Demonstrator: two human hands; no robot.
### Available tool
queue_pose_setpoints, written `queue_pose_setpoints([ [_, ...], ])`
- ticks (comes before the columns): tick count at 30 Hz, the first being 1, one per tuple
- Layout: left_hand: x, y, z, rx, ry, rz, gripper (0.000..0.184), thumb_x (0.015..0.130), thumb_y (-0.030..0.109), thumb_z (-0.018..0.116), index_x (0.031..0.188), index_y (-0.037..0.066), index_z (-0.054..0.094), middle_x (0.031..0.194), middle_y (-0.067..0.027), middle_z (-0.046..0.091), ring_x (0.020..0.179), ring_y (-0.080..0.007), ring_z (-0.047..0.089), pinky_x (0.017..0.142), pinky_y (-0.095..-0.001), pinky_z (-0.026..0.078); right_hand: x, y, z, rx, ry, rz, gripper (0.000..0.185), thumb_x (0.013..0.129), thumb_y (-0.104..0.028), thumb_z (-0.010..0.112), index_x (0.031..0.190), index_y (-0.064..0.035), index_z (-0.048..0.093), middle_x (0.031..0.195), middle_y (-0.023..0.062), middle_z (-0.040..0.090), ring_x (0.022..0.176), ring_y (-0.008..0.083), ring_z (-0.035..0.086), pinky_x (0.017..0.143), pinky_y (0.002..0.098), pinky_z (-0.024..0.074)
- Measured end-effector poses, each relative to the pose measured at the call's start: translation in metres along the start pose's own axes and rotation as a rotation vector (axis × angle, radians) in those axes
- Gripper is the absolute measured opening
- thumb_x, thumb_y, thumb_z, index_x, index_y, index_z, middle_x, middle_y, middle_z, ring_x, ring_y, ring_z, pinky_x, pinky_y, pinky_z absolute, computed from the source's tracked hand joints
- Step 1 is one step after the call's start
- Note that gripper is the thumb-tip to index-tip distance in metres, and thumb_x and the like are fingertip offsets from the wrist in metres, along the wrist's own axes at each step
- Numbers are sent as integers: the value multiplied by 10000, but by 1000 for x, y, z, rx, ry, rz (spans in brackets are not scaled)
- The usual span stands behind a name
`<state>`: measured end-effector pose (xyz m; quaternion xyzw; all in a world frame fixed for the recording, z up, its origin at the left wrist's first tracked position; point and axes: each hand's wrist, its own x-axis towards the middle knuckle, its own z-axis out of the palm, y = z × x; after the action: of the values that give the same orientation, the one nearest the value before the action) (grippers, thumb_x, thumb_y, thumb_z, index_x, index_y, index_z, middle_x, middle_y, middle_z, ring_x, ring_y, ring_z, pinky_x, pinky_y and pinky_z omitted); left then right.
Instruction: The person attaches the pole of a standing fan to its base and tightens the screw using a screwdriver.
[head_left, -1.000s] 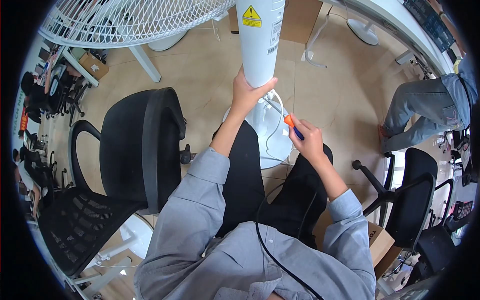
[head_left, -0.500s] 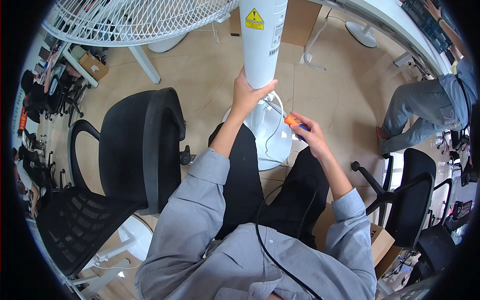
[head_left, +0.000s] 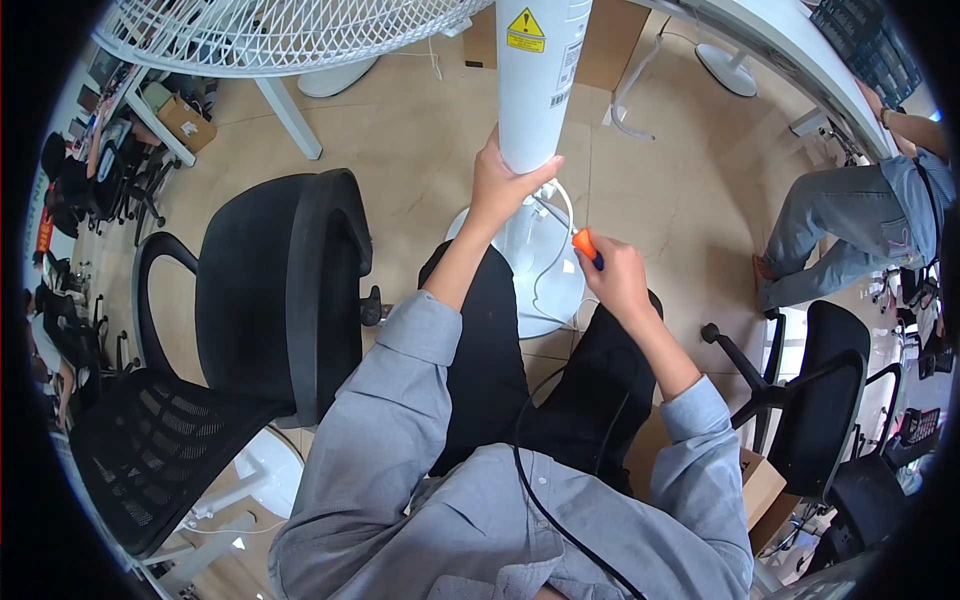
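A white fan's cylindrical body [head_left: 542, 100] rises at top centre, with a yellow warning label and a barcode on it. My left hand [head_left: 505, 185] is wrapped around its lower end. Beneath it, the round white base [head_left: 548, 290] rests on the floor between my knees, and a white cord [head_left: 566, 200] hangs beside the stem. In my right fist is a screwdriver [head_left: 585, 243] with an orange and blue handle, its thin shaft pointing up and left toward the stem. The shaft's tip is hidden near the underside of the body. My right hand [head_left: 622, 280] covers most of the handle.
A white wire fan grille [head_left: 270, 40] spans the upper left. Black office chairs stand at left [head_left: 265, 290] and right [head_left: 815, 390]. A cardboard box [head_left: 762, 485] is by my right side. Another person's jeans-clad leg [head_left: 840, 225] shows at right, near a white table [head_left: 790, 60].
My right fingers have closed more fully around the screwdriver handle, and the knuckles have turned upward. The fan body and my left hand have shifted slightly right in view.
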<state>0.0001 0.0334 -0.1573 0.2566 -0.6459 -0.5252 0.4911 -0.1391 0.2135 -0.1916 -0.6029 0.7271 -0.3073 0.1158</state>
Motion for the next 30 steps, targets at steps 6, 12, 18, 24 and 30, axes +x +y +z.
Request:
queue_pose_setpoints([
  [6, -1, 1, -3, 31, -15, -36, 525, 766, 185, 853, 1199, 14, 610, 1042, -99, 714, 926, -174, 689, 825, -319, 550, -1, 2, 3, 23, 3, -14, 328, 892, -216, 733, 1136, -4, 673, 729, 157, 636, 603, 328, 603, 601, 388, 510],
  [12, -1, 0, -2, 20, -4, -1, 463, 779, 163, 856, 1138, -2, 615, 1010, -90, 712, 894, -157, 689, 802, -307, 553, -1, 28, 0, 942, -334, 390, 389, 1002, -313, 644, 1299, -62, 650, 861, 7, 615, 599, 113, 561, 533, 266, 475],
  [18, 0, 0, -3, 33, -9, -29, 545, 761, 189, 854, 1212, 10, 605, 1060, -110, 712, 947, -185, 687, 841, -329, 544, 6, 21, -10, 1000, -434, 538, 443, 1012, -338, 637, 1346, -49, 632, 841, -24, 598, 537, 49, 476, 457, 210, 384],
  [24, 0, 0, -3, 11, -22, -5, 461, 781, 146, 855, 1142, 0, 610, 1004, -85, 707, 901, -153, 683, 803, -303, 550, 5, 18, -6, 682, -305, 331, 417, 1014, -302, 634, 1336, -38, 646, 780, -10, 628, 506, 45, 444, 451, 215, 363],
  [30, 0, 3, -2, 5, -13, 13, 407, 794, 123, 852, 1100, -3, 615, 980, -73, 702, 873, -136, 678, 784, -289, 550, 8, 21, -4, 279, -79, -46, 374, 959, -220, 677, 1251, 13, 670, 766, 169, 665, 615, 273, 566, 661, 342, 483],
])
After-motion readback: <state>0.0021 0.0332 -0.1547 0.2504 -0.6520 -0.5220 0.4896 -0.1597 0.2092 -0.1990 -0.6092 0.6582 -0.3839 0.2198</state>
